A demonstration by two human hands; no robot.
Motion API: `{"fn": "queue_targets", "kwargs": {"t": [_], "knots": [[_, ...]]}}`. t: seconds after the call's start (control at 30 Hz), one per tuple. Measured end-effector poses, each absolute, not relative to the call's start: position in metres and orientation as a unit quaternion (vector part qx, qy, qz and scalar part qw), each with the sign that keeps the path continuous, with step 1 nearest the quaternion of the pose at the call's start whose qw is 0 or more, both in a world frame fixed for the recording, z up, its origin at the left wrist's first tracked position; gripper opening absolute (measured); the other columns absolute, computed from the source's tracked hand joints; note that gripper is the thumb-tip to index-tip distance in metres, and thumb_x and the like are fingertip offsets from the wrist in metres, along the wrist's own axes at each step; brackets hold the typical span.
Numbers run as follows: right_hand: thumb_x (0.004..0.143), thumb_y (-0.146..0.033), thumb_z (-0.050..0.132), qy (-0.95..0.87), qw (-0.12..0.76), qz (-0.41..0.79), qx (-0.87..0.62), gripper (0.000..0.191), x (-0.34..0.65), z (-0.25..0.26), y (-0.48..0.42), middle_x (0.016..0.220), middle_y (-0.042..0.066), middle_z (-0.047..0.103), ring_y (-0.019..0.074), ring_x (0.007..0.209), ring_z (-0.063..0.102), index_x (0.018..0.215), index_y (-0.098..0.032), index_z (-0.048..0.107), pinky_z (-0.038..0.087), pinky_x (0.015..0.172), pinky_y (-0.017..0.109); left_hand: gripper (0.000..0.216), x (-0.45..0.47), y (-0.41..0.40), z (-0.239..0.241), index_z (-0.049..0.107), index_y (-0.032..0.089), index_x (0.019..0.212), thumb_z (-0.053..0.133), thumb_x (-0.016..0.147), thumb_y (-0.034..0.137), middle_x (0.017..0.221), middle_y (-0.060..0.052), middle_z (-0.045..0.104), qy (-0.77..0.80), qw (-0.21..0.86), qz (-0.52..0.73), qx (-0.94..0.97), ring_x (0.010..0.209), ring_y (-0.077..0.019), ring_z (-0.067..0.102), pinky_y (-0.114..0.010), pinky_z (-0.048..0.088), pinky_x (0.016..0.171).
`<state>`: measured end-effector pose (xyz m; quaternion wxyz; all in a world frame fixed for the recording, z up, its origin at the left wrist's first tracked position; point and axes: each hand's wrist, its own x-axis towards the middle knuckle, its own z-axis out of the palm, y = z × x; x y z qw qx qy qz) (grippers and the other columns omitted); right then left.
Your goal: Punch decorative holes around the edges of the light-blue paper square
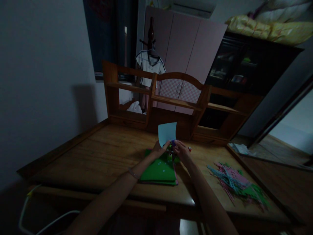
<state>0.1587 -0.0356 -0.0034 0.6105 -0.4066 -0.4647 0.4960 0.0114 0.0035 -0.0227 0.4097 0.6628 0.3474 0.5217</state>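
Note:
Between thumb and fingers, my left hand (158,149) pinches a light blue sheet of paper (167,132), which stands up above the table. My right hand (182,150) closes on a small purple object (173,143) at the sheet's lower edge; its exact kind is too dark to make out. Below both hands lies a stack of green sheets (158,171) with a pink edge showing, and a few tiny pale bits rest on top. A small green object (169,156) sits under my fingers. Beside my right hand is a small red object (189,149), partly hidden.
A pile of pink, blue and green paper scraps (237,179), some with holes, lies on the right of the wooden table (97,153). Wooden shelving (176,101) rises along the table's back edge. A white cable (22,209) loops at the front left.

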Motion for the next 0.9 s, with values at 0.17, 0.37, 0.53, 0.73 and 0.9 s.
{"fn": "queue_targets", "kwargs": {"t": [0.17,0.37,0.53,0.73,0.9], "knots": [[0.059,-0.039,0.075,-0.430,0.616,0.517,-0.409,0.030,0.1569,-0.0031,-0.0376,0.077,0.000,0.061,0.0106,0.061,0.055,0.080,-0.021,0.062,0.042,0.055,0.022,0.038,0.0122,0.0033,-0.0220,0.065,0.013,0.093,0.050,0.081,0.046,0.093,-0.008,0.067,0.334,0.404,0.513,0.680,0.086,-0.0202,0.062,-0.032,0.049,0.081],[0.064,-0.042,0.071,-0.449,0.604,0.512,-0.413,0.028,0.1549,-0.0025,-0.0403,0.069,-0.002,0.058,0.0078,0.054,0.049,0.080,-0.020,0.062,0.035,0.049,0.020,0.037,0.0117,0.0008,-0.0200,0.065,0.014,0.091,0.049,0.080,0.046,0.092,-0.008,0.067,0.327,0.408,0.500,0.691,0.086,-0.0206,0.062,-0.032,0.050,0.080],[0.062,-0.044,0.071,-0.448,0.600,0.508,-0.426,0.031,0.1546,-0.0011,-0.0413,0.064,-0.003,0.056,0.0075,0.050,0.046,0.079,-0.019,0.062,0.033,0.047,0.020,0.036,0.0125,0.0034,-0.0224,0.065,0.014,0.090,0.050,0.080,0.045,0.090,-0.008,0.068,0.331,0.384,0.506,0.698,0.085,-0.0196,0.062,-0.031,0.048,0.081],[0.063,-0.047,0.070,-0.460,0.594,0.503,-0.427,0.034,0.1539,0.0014,-0.0440,0.066,-0.001,0.057,0.0088,0.052,0.048,0.080,-0.019,0.062,0.036,0.047,0.021,0.035,0.0140,0.0065,-0.0252,0.066,0.015,0.088,0.050,0.081,0.045,0.089,-0.007,0.068,0.328,0.374,0.509,0.703,0.084,-0.0190,0.063,-0.031,0.048,0.082],[0.062,-0.048,0.070,-0.448,0.597,0.513,-0.425,0.035,0.1531,0.0024,-0.0432,0.063,-0.002,0.055,0.0081,0.050,0.046,0.079,-0.018,0.061,0.033,0.045,0.020,0.036,0.0136,0.0058,-0.0250,0.066,0.014,0.091,0.049,0.082,0.044,0.092,-0.008,0.068,0.321,0.377,0.507,0.706,0.086,-0.0196,0.063,-0.032,0.048,0.084]]}}
